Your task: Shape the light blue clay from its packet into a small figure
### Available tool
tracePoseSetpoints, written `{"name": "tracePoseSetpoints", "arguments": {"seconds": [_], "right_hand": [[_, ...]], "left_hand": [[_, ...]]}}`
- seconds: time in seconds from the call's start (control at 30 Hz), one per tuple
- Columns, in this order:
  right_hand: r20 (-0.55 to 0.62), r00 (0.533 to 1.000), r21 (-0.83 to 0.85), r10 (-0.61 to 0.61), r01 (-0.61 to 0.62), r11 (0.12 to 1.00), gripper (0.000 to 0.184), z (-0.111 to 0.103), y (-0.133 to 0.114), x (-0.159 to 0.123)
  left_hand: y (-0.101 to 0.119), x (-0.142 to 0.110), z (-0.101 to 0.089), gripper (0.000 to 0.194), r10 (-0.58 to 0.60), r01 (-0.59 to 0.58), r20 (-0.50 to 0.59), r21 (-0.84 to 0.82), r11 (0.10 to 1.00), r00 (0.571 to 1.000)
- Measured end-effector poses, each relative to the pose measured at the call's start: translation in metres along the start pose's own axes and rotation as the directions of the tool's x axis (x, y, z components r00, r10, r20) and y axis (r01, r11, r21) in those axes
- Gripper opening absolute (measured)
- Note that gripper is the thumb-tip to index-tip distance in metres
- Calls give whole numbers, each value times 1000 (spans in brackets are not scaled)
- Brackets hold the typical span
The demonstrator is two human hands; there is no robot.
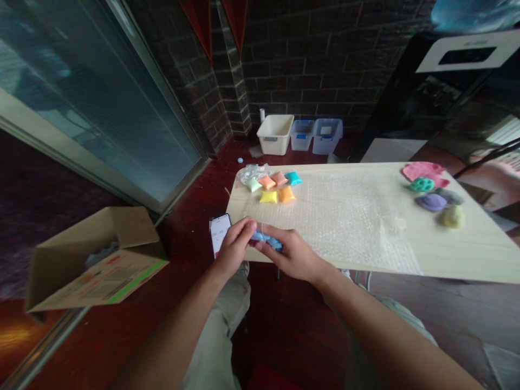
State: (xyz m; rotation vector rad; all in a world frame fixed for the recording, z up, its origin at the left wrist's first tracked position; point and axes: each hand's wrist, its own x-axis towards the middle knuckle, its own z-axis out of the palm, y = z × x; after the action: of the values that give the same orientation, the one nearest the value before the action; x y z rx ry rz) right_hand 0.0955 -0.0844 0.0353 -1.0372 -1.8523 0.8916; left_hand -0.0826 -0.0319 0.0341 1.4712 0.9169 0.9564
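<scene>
Between my two hands, over the table's near edge, is a blue packet of modelling clay [267, 238] with a bit of clear wrapper on top. My left hand [236, 242] pinches its left end with thumb and forefinger. My right hand [293, 252] wraps its fingers round the other end, thumb underneath. Beyond the hands lie small clay packets: yellow [268, 197], orange [286, 194], pale green [253, 185], turquoise [293, 178] and two in peach and salmon tones. Crumpled clear plastic [254, 172] touches the back of this group.
Bubble wrap [345, 216] covers the middle of the wooden table [467, 254]. Pink [424, 172], green, purple and yellowish lumps sit at the right. A phone [220, 233] lies by the left edge. An open cardboard box [97, 265] stands left; plastic bins [275, 135] stand by the wall.
</scene>
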Motion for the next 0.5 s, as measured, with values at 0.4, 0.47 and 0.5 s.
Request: {"name": "tracePoseSetpoints", "arguments": {"seconds": [0.4, 0.47, 0.5], "right_hand": [[63, 998, -339, 17, 5, 941, 30, 6, 0, 3], [56, 998, -339, 15, 5, 941, 31, 2, 1, 0], [49, 999, -342, 14, 4, 940, 32, -1, 2, -2]], "left_hand": [[76, 27, -38, 13, 247, -589, 559, 589, 554, 792], [82, 33, -33, 14, 199, -619, 625, 579, 530, 755], [84, 37, -30, 15, 178, -635, 653, 575, 515, 736]]}}
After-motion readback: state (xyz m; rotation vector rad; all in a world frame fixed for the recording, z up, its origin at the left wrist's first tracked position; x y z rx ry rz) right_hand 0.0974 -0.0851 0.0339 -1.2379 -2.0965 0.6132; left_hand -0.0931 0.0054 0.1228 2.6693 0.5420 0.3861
